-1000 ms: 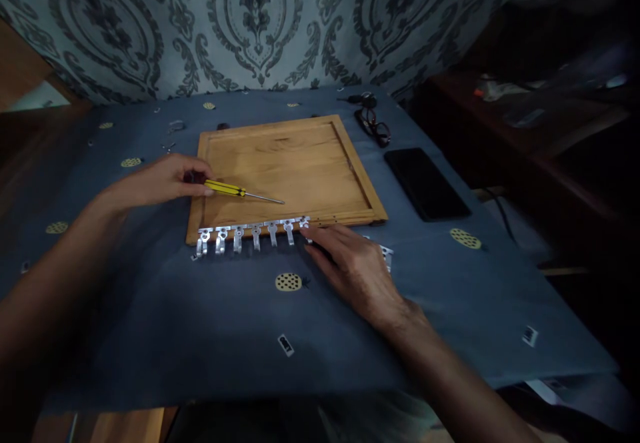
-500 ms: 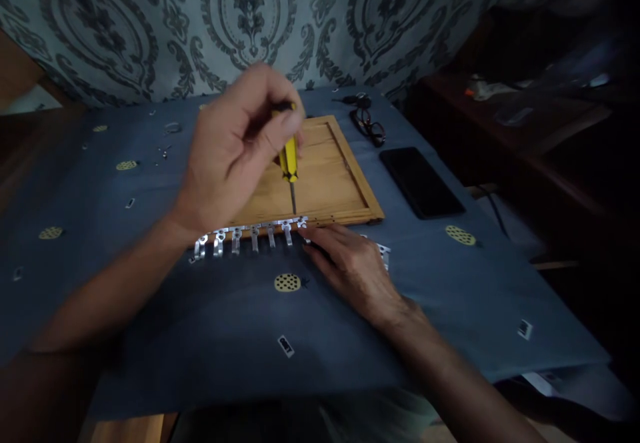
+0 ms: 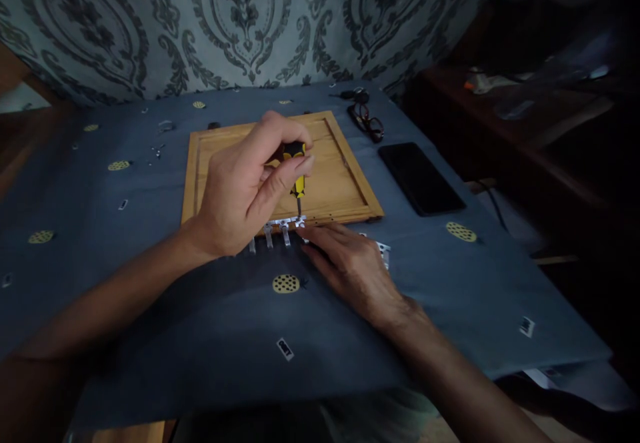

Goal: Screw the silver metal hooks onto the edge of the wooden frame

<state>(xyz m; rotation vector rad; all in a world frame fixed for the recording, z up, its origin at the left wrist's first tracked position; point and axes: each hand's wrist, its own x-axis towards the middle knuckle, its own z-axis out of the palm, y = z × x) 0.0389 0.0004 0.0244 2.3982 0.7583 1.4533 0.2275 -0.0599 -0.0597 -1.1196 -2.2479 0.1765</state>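
A wooden framed panel (image 3: 340, 183) lies flat on a blue cloth. Along its near edge sits a row of small metal clips (image 3: 277, 231). My left hand (image 3: 245, 189) grips a yellow-and-black screwdriver (image 3: 299, 176) upright, its tip down on the rightmost clip at the panel's edge. My right hand (image 3: 350, 263) rests flat on the cloth just below that clip, fingertips touching it and pressing it against the frame. The left hand hides the left part of the clip row.
A black phone (image 3: 419, 179) lies right of the panel, with glasses (image 3: 369, 123) and a small dark item behind it. Loose small metal parts (image 3: 160, 137) lie at the far left. A dark wooden shelf (image 3: 525, 129) stands to the right. Patterned wallpaper behind.
My left hand picked the screwdriver up off the panel, swung it upright and brought its tip down onto the rightmost clip. My right hand stayed by that clip.
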